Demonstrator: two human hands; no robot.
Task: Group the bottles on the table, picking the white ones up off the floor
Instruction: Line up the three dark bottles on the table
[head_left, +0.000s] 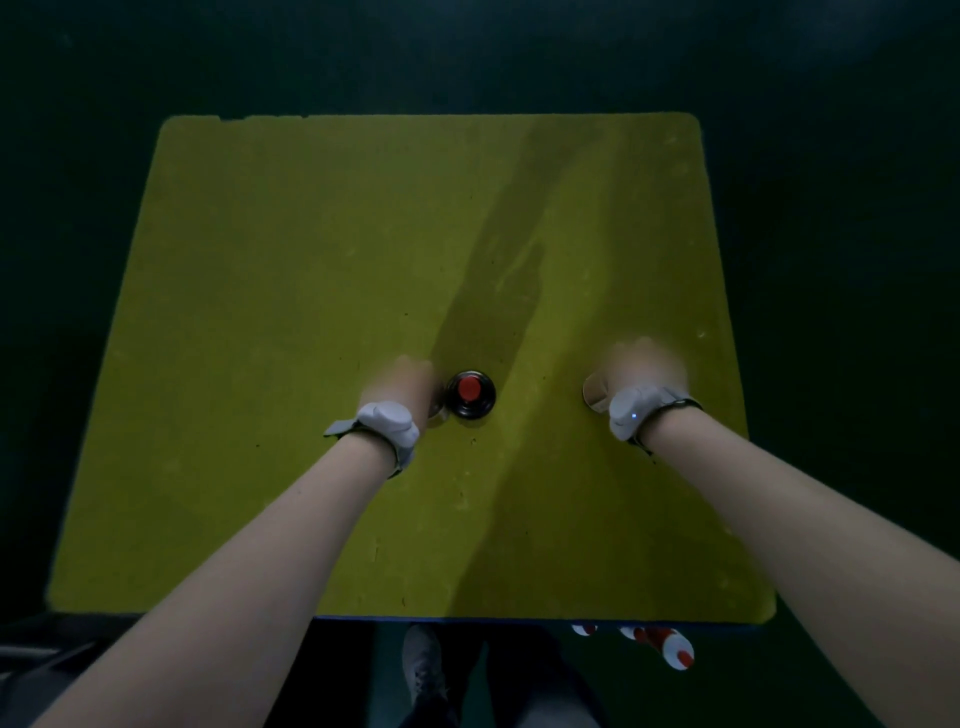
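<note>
Early: dark red-capped bottle (470, 395) stands mid-surface (260, 312) beside left hand (405, 382); right hand (644, 366) blurred, both grips unclear. White bottles (670, 644) remain on floor below near edge.

the yellow table (291, 312) is bare across its far half and whole left side, wide open for reaching. one dark bottle with a red cap (470, 395) stands upright near the middle, just beside the left hand (402, 382); the gap between them is very narrow. between that bottle and the right hand (641, 366) the surface is clear. on the floor below the near right edge, white bottles with red caps (670, 647) lie partly hidden under the tabletop, a shoe (423, 662) close by.
</note>
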